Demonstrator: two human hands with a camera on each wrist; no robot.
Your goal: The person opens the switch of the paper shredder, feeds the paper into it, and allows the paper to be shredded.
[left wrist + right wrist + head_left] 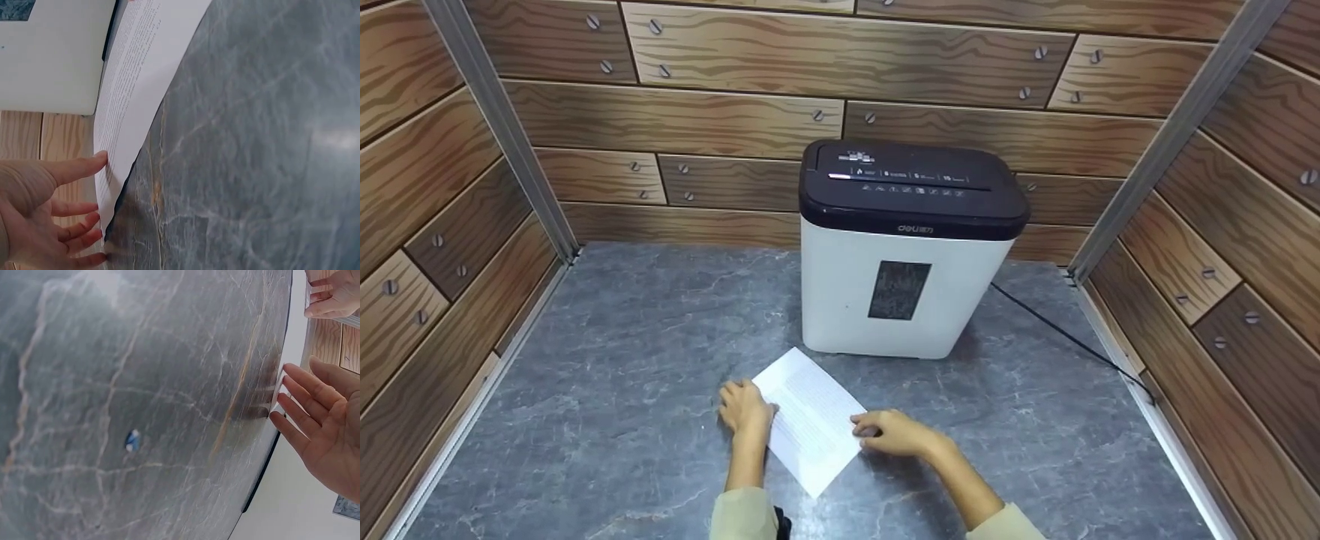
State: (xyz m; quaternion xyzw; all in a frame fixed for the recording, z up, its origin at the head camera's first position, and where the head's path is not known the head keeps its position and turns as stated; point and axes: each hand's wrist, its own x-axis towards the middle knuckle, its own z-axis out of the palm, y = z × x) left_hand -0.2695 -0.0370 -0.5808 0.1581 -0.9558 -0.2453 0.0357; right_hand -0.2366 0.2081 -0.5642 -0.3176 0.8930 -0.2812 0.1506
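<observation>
A sheet of printed white paper lies on the grey marbled surface, turned at an angle. My left hand rests at its left edge. In the left wrist view the thumb touches the printed side, and the other fingers, spread, reach the paper's edge. At the sheet's right edge is my right hand. Its fairly straight fingertips touch the edge in the right wrist view, with the thumb held apart. Behind the paper stands a white paper shredder with a dark top and a small window.
A black cord runs from the shredder to the right wall. Wood-patterned panels enclose the back and sides, with metal rails at the corners. A small blue and white speck shows on the marbled surface.
</observation>
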